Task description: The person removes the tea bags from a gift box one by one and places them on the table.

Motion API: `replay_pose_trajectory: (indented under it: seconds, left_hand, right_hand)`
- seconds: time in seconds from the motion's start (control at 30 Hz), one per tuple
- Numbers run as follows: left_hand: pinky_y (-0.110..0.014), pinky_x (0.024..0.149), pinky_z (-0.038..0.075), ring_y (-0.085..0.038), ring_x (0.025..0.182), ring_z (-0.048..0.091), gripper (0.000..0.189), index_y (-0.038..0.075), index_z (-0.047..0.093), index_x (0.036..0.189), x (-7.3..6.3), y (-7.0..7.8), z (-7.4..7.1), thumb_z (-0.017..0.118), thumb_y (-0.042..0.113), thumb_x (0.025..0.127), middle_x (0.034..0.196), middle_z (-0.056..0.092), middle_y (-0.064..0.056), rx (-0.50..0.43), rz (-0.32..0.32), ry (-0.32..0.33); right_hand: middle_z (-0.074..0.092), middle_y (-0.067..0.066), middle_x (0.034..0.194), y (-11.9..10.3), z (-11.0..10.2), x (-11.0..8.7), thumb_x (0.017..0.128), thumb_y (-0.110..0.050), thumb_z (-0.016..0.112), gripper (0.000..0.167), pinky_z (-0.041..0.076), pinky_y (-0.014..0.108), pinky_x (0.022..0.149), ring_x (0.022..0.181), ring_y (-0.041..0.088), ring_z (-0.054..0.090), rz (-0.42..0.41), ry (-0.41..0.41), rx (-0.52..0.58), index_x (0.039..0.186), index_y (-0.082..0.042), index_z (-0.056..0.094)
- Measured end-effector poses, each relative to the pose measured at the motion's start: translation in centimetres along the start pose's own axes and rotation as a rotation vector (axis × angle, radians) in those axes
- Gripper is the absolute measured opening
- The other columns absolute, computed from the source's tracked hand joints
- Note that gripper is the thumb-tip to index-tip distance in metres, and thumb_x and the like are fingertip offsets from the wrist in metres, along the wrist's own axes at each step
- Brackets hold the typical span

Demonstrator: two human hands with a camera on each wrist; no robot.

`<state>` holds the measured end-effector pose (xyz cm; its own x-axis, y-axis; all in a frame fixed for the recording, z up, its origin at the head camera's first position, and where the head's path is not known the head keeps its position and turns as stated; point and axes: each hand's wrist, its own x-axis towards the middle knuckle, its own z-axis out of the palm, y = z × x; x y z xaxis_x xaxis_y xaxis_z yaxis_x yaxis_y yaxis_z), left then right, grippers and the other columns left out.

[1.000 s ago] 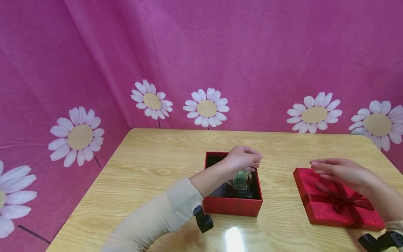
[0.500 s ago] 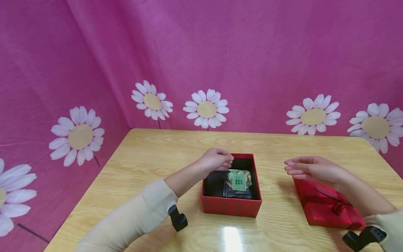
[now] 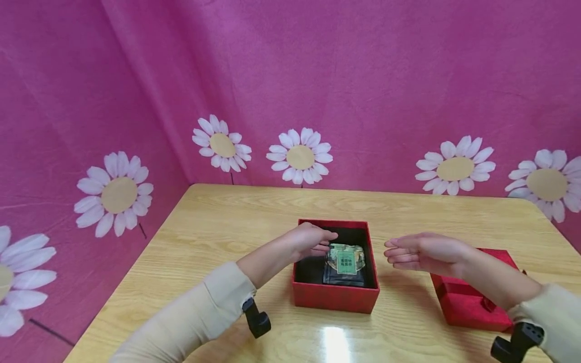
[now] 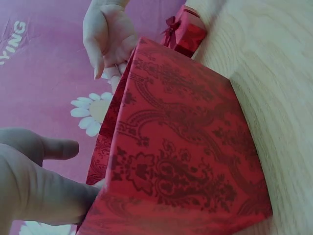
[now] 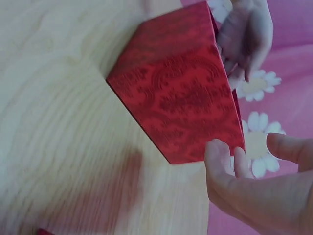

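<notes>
An uncovered red patterned gift box (image 3: 335, 298) with a black inside stands on the table. In it, towards the right, lies a black and green packet (image 3: 346, 264) with a green label. My left hand (image 3: 308, 239) is over the box's left side, thumb out, its fingers dipping past the rim; the fingertips are hidden by the wall in the left wrist view. To the right of the box, my right hand (image 3: 424, 251) hovers with loosely extended fingers and holds nothing. Its fingers (image 5: 220, 154) are close to the box's outer wall in the right wrist view; contact is unclear.
The red box lid (image 3: 472, 310) with its dark red ribbon bow lies at the right, partly behind my right forearm. Under everything is a wood-grain table (image 3: 218, 237). A pink cloth with white daisies (image 3: 299, 156) hangs at the back and left.
My right hand has moved left, from over the lid towards the box. My left hand has moved left, from the box's far right part to its left side. Box and packet stay put.
</notes>
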<state>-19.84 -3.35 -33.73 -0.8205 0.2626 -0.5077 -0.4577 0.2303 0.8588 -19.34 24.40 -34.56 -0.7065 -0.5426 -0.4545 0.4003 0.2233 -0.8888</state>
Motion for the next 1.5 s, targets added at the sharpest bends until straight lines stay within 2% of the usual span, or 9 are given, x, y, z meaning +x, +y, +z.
replay_pose_trajectory:
  seconds: [0.13, 0.27, 0.47, 0.63, 0.83, 0.93, 1.13, 1.33, 1.5]
  left_hand:
    - [-0.043, 0.112, 0.041, -0.037, 0.129, 0.049, 0.054, -0.008, 0.042, 0.137, 0.3, -0.3, 0.0, 0.059, 0.019, 0.094, 0.139, 0.047, -0.025, -0.059, -0.057, 0.031]
    - [-0.044, 0.114, 0.039, -0.038, 0.131, 0.047, 0.056, -0.011, 0.04, 0.137, 0.7, -0.7, 0.1, 0.057, 0.021, 0.094, 0.14, 0.045, -0.026, -0.077, -0.094, 0.022]
    - [-0.042, 0.112, 0.041, -0.03, 0.119, 0.052, 0.057, -0.011, 0.04, 0.136, 0.9, -0.9, 0.9, 0.058, 0.023, 0.093, 0.132, 0.048, -0.024, -0.079, -0.148, 0.018]
    - [-0.042, 0.111, 0.043, -0.027, 0.113, 0.056, 0.054, -0.007, 0.042, 0.134, 0.9, -0.9, 1.1, 0.058, 0.024, 0.093, 0.128, 0.052, -0.022, -0.071, -0.174, 0.026]
    - [-0.043, 0.108, 0.046, -0.032, 0.119, 0.055, 0.056, -0.008, 0.043, 0.134, 0.9, -0.6, 0.9, 0.06, 0.025, 0.092, 0.133, 0.051, -0.023, -0.069, -0.179, 0.044]
    - [-0.041, 0.105, 0.048, -0.031, 0.114, 0.057, 0.054, -0.008, 0.046, 0.132, 1.0, -0.2, 1.0, 0.06, 0.025, 0.092, 0.132, 0.052, -0.022, -0.039, -0.177, 0.044]
    - [-0.04, 0.101, 0.052, -0.021, 0.088, 0.058, 0.044, -0.001, 0.052, 0.127, 1.1, 1.0, 1.9, 0.062, 0.022, 0.091, 0.118, 0.059, -0.016, 0.015, -0.16, 0.057]
    - [-0.036, 0.093, 0.056, -0.024, 0.098, 0.062, 0.033, -0.001, 0.056, 0.119, 1.3, 0.7, 3.1, 0.063, 0.013, 0.09, 0.11, 0.06, -0.014, 0.131, -0.127, 0.066]
    - [-0.023, 0.066, 0.058, -0.013, 0.067, 0.054, 0.025, -0.001, 0.056, 0.108, 1.2, 0.8, 3.7, 0.066, 0.007, 0.086, 0.093, 0.055, -0.006, 0.31, -0.086, 0.086]
  right_hand:
    - [0.067, 0.003, 0.113, -0.2, 1.5, 0.4, 0.099, -0.024, 0.053, 0.056, 0.053, 0.034, 0.098, 0.104, 0.014, 0.066, 0.035, 0.042, 0.028, 0.14, 0.011, 0.038]
    - [0.066, 0.007, 0.115, -0.4, 2.9, 0.7, 0.098, -0.022, 0.053, 0.06, 0.052, 0.037, 0.099, 0.102, 0.015, 0.067, 0.067, 0.095, 0.082, 0.143, 0.011, 0.032]
    - [0.069, 0.005, 0.11, 0.0, 3.8, 1.1, 0.099, -0.015, 0.05, 0.059, 0.054, 0.035, 0.096, 0.098, 0.014, 0.068, 0.057, 0.113, 0.136, 0.143, 0.016, 0.025]
    - [0.07, 0.001, 0.102, 0.2, 4.2, 1.4, 0.096, -0.013, 0.054, 0.057, 0.057, 0.03, 0.09, 0.093, 0.011, 0.069, 0.053, 0.129, 0.144, 0.14, 0.016, 0.032]
    - [0.069, 0.001, 0.099, 0.6, 4.5, 1.6, 0.095, -0.009, 0.054, 0.054, 0.058, 0.026, 0.086, 0.091, 0.01, 0.068, 0.053, 0.13, 0.174, 0.138, 0.018, 0.035]
    - [0.07, 0.001, 0.098, 0.7, 4.5, 1.6, 0.095, -0.008, 0.054, 0.055, 0.059, 0.027, 0.085, 0.091, 0.01, 0.068, 0.055, 0.13, 0.195, 0.138, 0.018, 0.034]
    - [0.069, 0.001, 0.099, 0.9, 4.2, 1.3, 0.096, -0.011, 0.054, 0.056, 0.059, 0.027, 0.085, 0.091, 0.01, 0.068, 0.057, 0.125, 0.191, 0.139, 0.017, 0.033]
    - [0.069, 0.0, 0.098, 0.8, 4.3, 1.3, 0.095, -0.017, 0.058, 0.042, 0.058, 0.027, 0.086, 0.089, 0.01, 0.068, 0.08, 0.132, 0.184, 0.129, 0.007, 0.053]
    - [0.071, -0.002, 0.094, 0.7, 4.5, 1.3, 0.095, -0.018, 0.059, 0.029, 0.058, 0.025, 0.085, 0.087, 0.008, 0.068, 0.087, 0.122, 0.186, 0.117, -0.001, 0.065]
